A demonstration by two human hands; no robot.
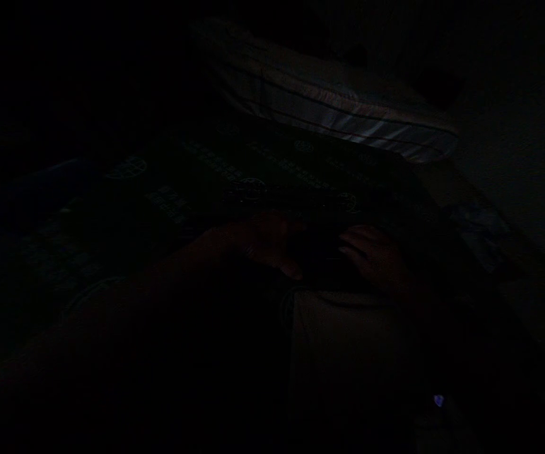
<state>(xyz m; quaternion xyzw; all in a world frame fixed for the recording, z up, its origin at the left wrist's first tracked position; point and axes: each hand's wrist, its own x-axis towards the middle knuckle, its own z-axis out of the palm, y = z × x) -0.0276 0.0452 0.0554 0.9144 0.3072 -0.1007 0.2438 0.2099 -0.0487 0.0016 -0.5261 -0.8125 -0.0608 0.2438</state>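
Observation:
The scene is very dark. My left hand (265,243) and my right hand (371,255) lie close together at the middle of the view, on a dark patterned cloth (253,176) with pale printed marks. Their fingers seem to curl round a dark thing (320,255) between them, which I cannot make out. Below the hands lies a lighter piece of fabric (348,340).
A pale striped pillow or folded cloth (329,104) lies behind the hands at the upper middle. A plain wall or surface (513,139) fills the right side. A small bright spot (438,400) glows at the lower right. The left side is black.

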